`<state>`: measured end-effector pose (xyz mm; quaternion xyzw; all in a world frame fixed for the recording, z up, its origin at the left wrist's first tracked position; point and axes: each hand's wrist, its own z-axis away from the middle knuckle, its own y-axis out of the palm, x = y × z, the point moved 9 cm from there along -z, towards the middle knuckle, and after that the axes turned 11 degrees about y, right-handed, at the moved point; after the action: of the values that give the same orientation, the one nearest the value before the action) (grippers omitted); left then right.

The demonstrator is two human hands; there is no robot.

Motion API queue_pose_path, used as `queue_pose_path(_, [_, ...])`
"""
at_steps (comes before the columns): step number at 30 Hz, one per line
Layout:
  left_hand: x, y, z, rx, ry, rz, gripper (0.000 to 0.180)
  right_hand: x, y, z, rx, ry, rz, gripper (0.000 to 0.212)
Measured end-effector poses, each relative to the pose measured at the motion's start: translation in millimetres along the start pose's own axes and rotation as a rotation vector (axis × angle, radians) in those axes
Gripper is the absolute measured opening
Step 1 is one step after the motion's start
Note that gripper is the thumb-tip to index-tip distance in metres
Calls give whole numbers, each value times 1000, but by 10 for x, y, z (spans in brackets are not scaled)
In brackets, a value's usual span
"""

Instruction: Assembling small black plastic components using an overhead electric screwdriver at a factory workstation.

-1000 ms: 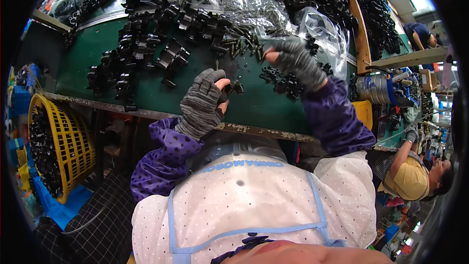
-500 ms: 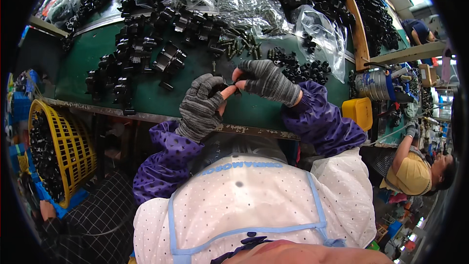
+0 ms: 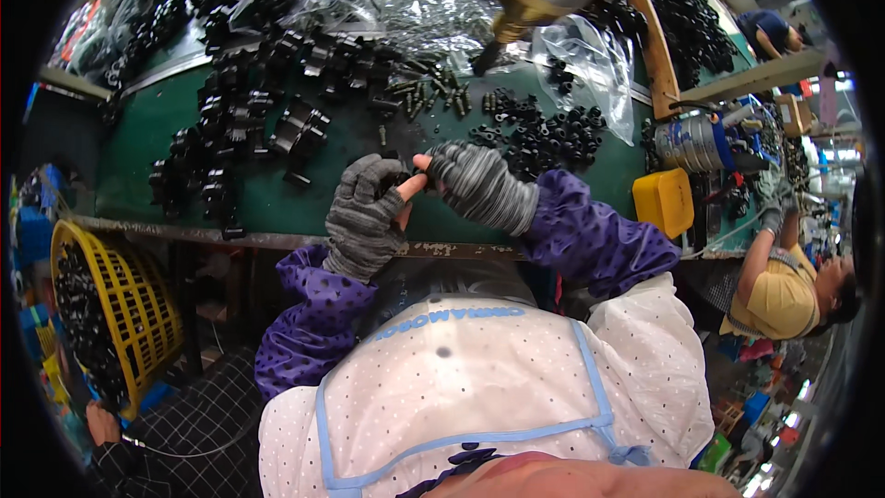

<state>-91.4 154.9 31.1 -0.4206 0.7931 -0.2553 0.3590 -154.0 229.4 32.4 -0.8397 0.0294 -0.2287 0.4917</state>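
Both hands at small black part

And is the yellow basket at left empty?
Not empty: black parts show inside the yellow basket. Whether it's full, I cannot tell.

Head-worn fisheye — upright, facing down, close above workbench
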Motion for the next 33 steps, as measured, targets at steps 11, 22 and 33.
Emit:
queue_pose_path(11, [55,40,15,-7,-29,62,54,-531,-318,123,25,134,-85,35])
queue_pose_path(22, [112,109,-146,248,-159,-204,68,-1724,-478,645,470,503,609,26])
queue_pose_path(33, [199,548,175,-135,-1031,1724,46,-684,-188,-112,233,446,-547,24])
